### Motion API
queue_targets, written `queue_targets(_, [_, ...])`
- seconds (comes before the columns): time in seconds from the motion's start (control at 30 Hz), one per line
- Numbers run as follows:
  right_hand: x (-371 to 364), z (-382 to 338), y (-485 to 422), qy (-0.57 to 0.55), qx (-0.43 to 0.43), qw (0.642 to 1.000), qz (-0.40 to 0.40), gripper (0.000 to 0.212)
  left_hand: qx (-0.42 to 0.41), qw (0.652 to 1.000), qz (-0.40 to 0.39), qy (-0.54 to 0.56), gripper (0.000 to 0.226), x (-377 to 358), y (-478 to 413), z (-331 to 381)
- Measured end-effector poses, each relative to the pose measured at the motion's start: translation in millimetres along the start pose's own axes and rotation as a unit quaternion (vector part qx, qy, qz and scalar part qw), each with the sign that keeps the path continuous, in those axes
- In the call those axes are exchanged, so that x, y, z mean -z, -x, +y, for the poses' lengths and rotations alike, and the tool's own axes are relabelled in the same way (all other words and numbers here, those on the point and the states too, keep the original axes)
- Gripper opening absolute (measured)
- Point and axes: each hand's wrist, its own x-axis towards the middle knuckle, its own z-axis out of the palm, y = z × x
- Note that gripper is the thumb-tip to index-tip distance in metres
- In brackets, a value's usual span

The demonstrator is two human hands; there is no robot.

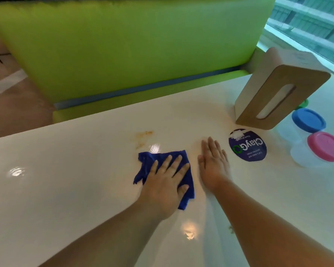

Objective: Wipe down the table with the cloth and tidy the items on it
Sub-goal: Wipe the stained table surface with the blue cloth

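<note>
Head cam: I'm seeing one crumpled dark-blue cloth (146,164) lying mid-table (66,170), just short of an orange smear (144,135). Left hand (166,182) is pressing it flat, fingers straight and spread, gripping nothing. Right hand (213,166) is resting palm-down on the bare top just beside the cloth, fingers straight and together, holding nothing. At right I'm counting two clear tubs, one blue-lidded (308,120) and one pink-lidded (325,146), both closed, contents unreadable. One tissue holder (278,89) is standing behind them, and one round sticker (248,145) is on the table.
</note>
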Motion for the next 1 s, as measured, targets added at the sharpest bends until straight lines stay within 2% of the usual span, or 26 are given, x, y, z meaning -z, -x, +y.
queue_targets(0.13, [-3,-3,4,0.005,0.003,0.999,0.032,0.055,0.098,0.995,0.009,-0.018,0.058,-2,-3,-18])
queue_targets(0.3, [-5,-1,5,0.008,0.004,0.999,0.036,0.055,0.014,0.987,-0.064,-0.147,0.062,-1,13,-6])
queue_targets(0.33, [-6,-2,4,0.007,0.005,0.999,0.038,0.055,0.019,0.986,-0.047,-0.16,0.065,-1,12,-17])
queue_targets(0.4, [-7,-2,3,0.008,0.007,0.999,0.044,0.055,0.087,0.984,-0.014,-0.157,0.074,4,6,-40])
queue_targets(0.47, [-8,0,4,0.013,0.008,0.999,0.049,0.055,0.114,0.983,-0.004,-0.142,0.072,2,6,-45])
queue_targets(0.63, [-9,1,4,0.019,0.006,0.999,0.047,0.055,-0.051,0.991,-0.023,-0.124,0.065,-13,35,-37])
queue_targets(0.7, [-10,0,4,0.019,0.006,0.999,0.048,0.055,-0.037,0.991,-0.005,-0.128,0.063,-12,38,-54])
queue_targets(0.77, [-11,0,4,0.019,0.006,0.998,0.055,0.055,0.034,0.993,0.016,-0.109,0.062,-10,36,-59])
queue_targets(0.83, [-11,0,4,0.022,0.005,0.998,0.056,0.055,0.071,0.993,-0.012,-0.097,0.064,-10,32,-51])
queue_targets(0.9, [-10,0,5,0.024,0.004,0.998,0.054,0.055,0.057,0.993,-0.033,-0.096,0.065,-9,32,-47])
queue_targets(1.0, [-9,-1,5,0.027,0.002,0.998,0.057,0.055,0.03,0.994,-0.002,-0.101,0.064,0,28,-69])
